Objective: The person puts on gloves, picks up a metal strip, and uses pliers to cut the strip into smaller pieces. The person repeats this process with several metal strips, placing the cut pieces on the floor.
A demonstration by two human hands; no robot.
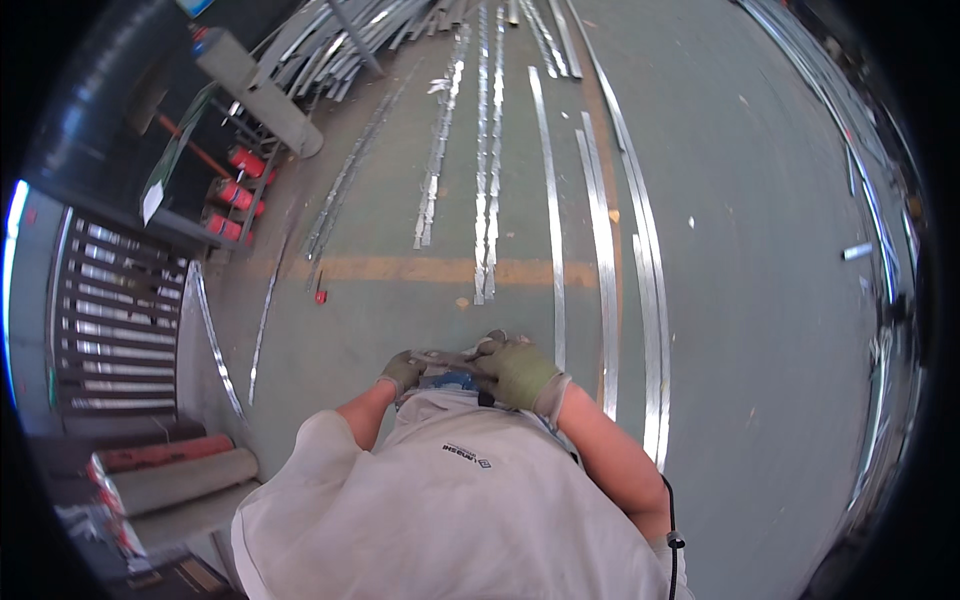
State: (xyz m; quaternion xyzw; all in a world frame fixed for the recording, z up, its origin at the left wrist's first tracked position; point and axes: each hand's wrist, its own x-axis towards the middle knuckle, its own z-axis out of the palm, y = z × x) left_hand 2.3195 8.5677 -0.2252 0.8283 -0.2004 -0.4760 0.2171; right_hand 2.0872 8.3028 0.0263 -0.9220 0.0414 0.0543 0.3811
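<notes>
Both hands wear grey-green work gloves and are held close together in front of my waist, at the hem of my light shirt (pixel 440 490). My left hand (pixel 403 371) has its fingers curled inward. Beside it, my right hand (pixel 522 376) is bent over with its fingers curled toward the middle. A dull grey item (pixel 447 357) lies between them, too small and covered to name. Below it a patch of blue cloth (pixel 448 381) shows. Ahead of the hands, long shiny metal strips (pixel 483 200) lie on the green floor.
Flat metal strips (pixel 605 260) run along the floor to the right. More are piled (pixel 340 45) at the far left. Red fire extinguishers (pixel 237 193), a grey cylinder (pixel 265 95), a slatted rack (pixel 118 320) and rolls of material (pixel 180 480) stand left. A small red object (pixel 321 296) lies ahead.
</notes>
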